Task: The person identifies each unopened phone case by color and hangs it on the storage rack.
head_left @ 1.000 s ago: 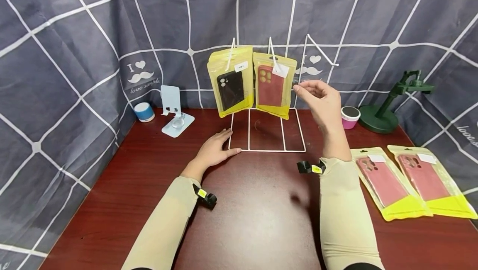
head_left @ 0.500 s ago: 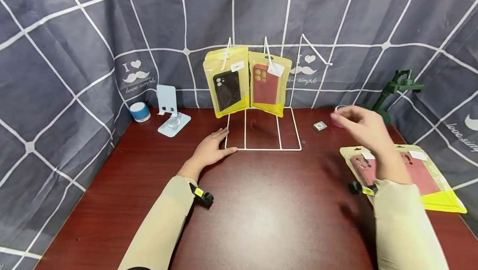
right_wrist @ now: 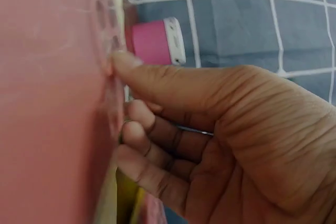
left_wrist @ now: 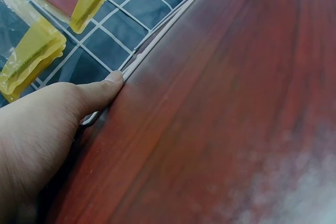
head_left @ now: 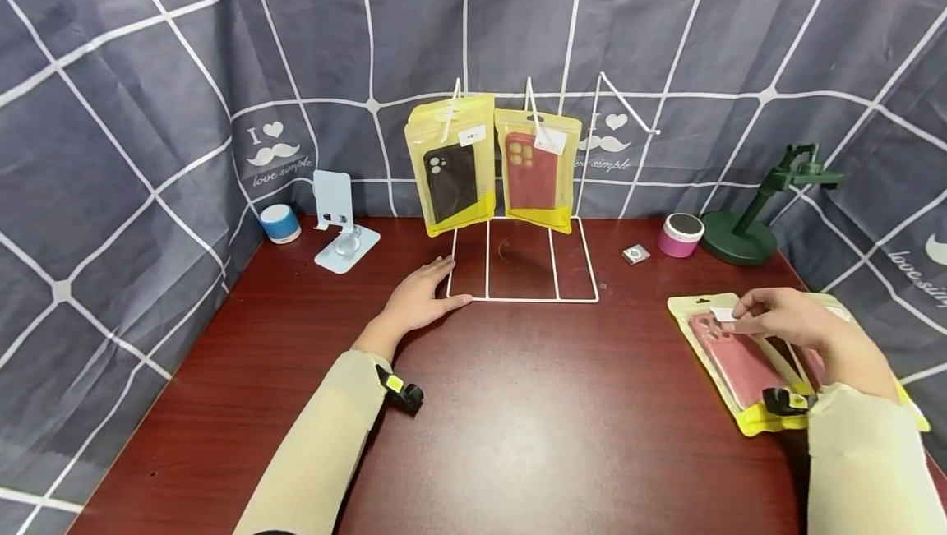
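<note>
Yellow-edged pouch containing pink phone case is pinched by right hand, fingers curled; white rack is touched by outspread left hand.

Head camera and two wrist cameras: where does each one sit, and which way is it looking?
Head: on the person's head, looking forward and down at the table and rack; both sleeves, left grip and right grip show.
Left wrist: on that wrist, looking across the table and along the rack's edge; part of the left grip shows.
Right wrist: on that wrist, looking close up at a pink case; the right grip's palm side shows.
Head and right wrist both see the pink cylinder.
</note>
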### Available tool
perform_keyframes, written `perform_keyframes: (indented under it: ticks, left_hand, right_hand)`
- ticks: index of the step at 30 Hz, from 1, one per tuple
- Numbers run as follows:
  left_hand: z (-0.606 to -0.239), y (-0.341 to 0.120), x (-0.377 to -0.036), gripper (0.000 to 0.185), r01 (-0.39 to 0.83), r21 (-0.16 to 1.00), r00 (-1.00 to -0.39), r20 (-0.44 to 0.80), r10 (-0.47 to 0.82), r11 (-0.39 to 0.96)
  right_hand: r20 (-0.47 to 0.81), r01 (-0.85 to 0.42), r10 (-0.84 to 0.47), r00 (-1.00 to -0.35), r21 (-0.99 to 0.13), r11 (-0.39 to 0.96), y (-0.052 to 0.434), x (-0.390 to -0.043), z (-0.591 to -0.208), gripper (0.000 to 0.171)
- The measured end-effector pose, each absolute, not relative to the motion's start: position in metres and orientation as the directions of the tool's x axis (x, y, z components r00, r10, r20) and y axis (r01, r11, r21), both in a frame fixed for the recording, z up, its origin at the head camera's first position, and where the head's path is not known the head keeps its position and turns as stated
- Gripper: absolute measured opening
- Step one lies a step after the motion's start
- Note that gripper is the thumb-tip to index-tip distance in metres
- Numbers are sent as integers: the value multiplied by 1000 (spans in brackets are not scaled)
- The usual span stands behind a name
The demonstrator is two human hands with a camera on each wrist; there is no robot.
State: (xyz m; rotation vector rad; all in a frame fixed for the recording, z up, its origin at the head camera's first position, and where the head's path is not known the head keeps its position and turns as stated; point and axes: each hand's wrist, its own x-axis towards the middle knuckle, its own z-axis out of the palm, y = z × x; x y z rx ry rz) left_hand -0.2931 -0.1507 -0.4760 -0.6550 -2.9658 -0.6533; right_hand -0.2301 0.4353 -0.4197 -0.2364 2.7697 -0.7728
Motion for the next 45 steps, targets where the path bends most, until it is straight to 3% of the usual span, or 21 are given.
perform_keyframes:
  ticks: [4,10,12,19,23,31,38,45]
  left_hand:
    - [-477,-150,-293,92,413,394,-909,124,397,821]
    - [-477,-150,-293,91,413,401,-909,125,398,818]
    - [-477,-150,-293,91,415,406,-908,131,398,814]
    - [-477,-151,-294,93,426,403,-904,149,402,810]
    - [-477,-152,-293,93,421,413,-906,145,398,808]
    - [-477,-151,-293,91,432,405,-901,154,406,806]
    - [-478,-151,-294,92,422,407,-905,142,401,810]
    - [-480,-151,-296,94,409,404,-911,127,393,818]
  right_hand:
    - [-165,-114,-220,-961,-490,864,420,-233,-422,39]
    - [-191,-54,-137,-972,-386,921,410,-234,-415,78]
    - [-207,-32,-115,-971,-369,929,409,-234,-413,83]
    - [-282,3,-142,-949,-459,888,403,-237,-416,51]
    - [-315,13,-182,-931,-530,848,404,-240,-420,42]
    - [-367,78,-215,-905,-639,765,408,-239,-422,40]
    - [-285,-8,-257,-924,-656,755,408,-238,-424,28]
    - [-271,28,-287,-919,-769,638,408,-238,-424,27]
